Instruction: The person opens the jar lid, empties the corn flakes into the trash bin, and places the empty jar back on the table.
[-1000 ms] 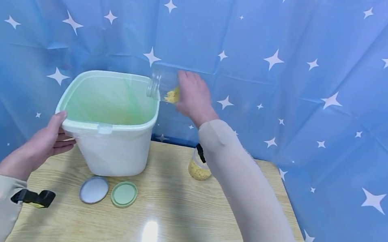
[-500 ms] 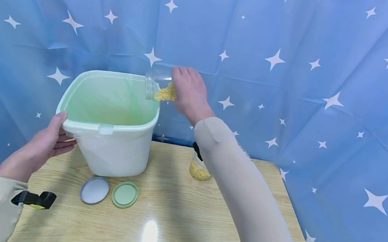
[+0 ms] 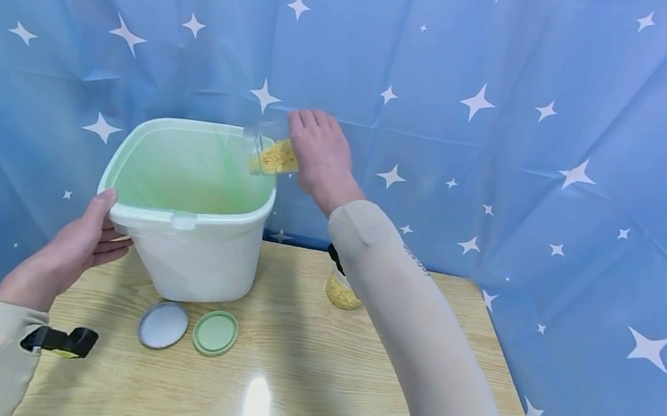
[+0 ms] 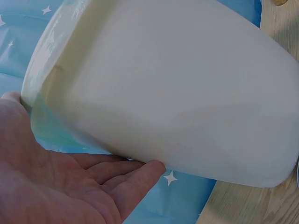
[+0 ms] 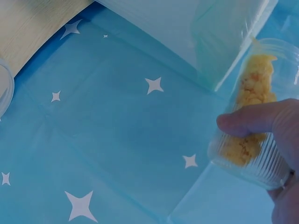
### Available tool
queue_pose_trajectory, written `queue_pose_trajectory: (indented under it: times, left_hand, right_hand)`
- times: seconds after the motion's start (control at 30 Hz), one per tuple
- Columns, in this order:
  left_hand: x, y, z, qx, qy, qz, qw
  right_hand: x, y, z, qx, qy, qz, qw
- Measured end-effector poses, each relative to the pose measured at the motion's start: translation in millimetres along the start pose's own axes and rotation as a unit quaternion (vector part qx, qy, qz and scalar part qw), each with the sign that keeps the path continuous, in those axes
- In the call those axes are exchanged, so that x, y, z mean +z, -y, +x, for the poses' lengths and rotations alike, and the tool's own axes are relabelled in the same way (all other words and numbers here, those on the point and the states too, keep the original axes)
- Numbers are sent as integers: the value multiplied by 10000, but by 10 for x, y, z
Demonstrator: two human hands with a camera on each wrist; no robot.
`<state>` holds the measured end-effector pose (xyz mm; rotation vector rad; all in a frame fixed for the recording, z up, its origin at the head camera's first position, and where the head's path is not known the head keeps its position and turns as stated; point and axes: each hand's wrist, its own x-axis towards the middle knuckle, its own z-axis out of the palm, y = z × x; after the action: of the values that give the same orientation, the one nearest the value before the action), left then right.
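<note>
A white trash bin [image 3: 199,264], lined with a thin green bag [image 3: 180,174], stands at the left of the table. My left hand [image 3: 72,244] holds the bin's left rim with the thumb, its fingers fairly straight against the outer wall. My right hand [image 3: 322,157] grips a clear jar [image 3: 255,152] near its base. The jar is tipped over the bin's right rim, mouth toward the bin. Yellow crumbly food [image 5: 256,86] lies along the jar's lower side up to the mouth. The bin's floor is hidden in the head view.
A grey-white lid [image 3: 164,325] and a green lid [image 3: 216,333] lie in front of the bin. A second jar of yellow food [image 3: 342,295] stands behind my right forearm, partly hidden. A blue star-patterned cloth [image 3: 536,206] hangs behind the table [image 3: 347,392].
My right hand has moved slightly left with the jar and tipped it further. The yellow food has slid from the base toward the mouth. My left hand and the bin stay put.
</note>
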<state>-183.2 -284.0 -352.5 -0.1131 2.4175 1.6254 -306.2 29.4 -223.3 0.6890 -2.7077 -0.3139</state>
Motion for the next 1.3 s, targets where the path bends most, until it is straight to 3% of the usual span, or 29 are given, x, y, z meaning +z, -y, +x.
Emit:
queue_pose_trajectory:
  times: [0.87,1.3]
  left_hand:
    - [3,-14,-3,5,-47,23,10000]
    - [14,-9,-3,-61,-44,-8,10000]
  right_hand:
    - [-29,63,8,-172,-199,-296,9992]
    - [-13,100,29,-233,-116,-432,9987]
